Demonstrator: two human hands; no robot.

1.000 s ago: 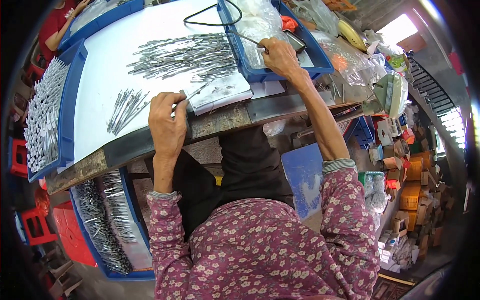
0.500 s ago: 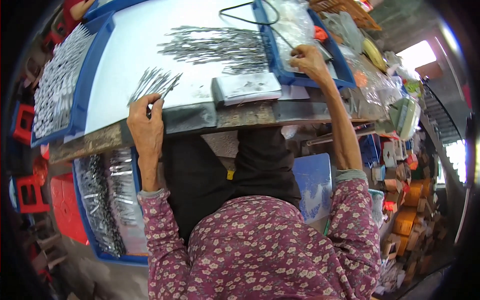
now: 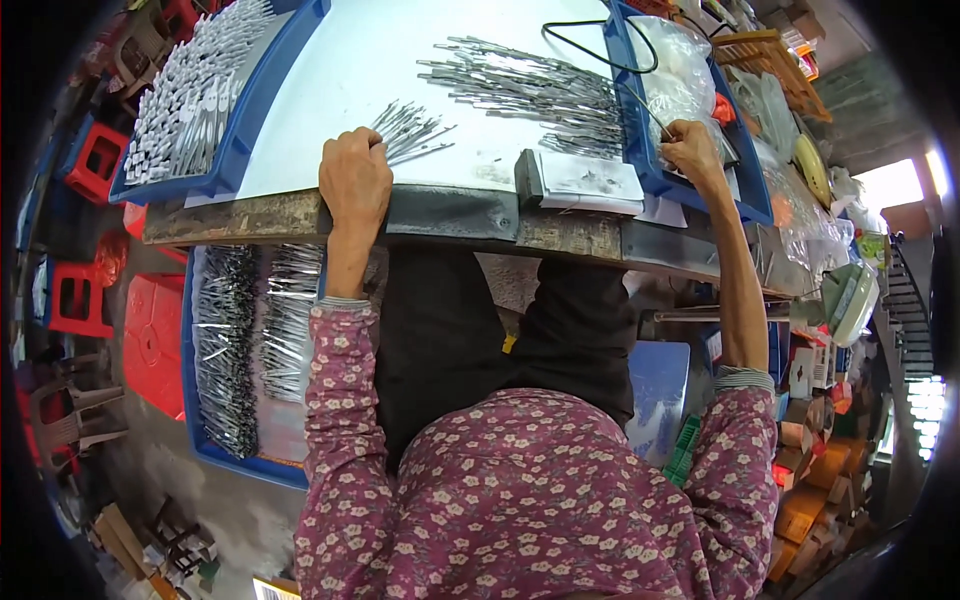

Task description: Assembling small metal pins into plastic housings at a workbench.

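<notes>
My left hand (image 3: pixel 356 185) is at the near edge of the white-topped table, its fingers curled and turned away so that what they hold, if anything, is hidden. Right beside it lies a small fanned pile of thin metal strips (image 3: pixel 412 135). My right hand (image 3: pixel 692 155) is closed on a thin dark rod (image 3: pixel 648 108), over the near side of a blue tray (image 3: pixel 757 180). A larger spread of similar strips (image 3: pixel 530 85) covers the tabletop between the hands. In front of it sits a block with a smudged white top (image 3: pixel 588 182).
At the left, a blue tray (image 3: pixel 240 125) holds rows of white-ended strips. Another blue tray (image 3: pixel 270 470) of strips stands below the table edge, near a red stool (image 3: pixel 155 340). Clear plastic bags (image 3: pixel 665 65) and a black loop (image 3: pixel 590 24) are at the right tray.
The whole view has shifted, moving the scene rightward. My left hand has gone from the near side of the small pile to its left; the strip at its fingertips no longer shows. My right hand keeps the rod.
</notes>
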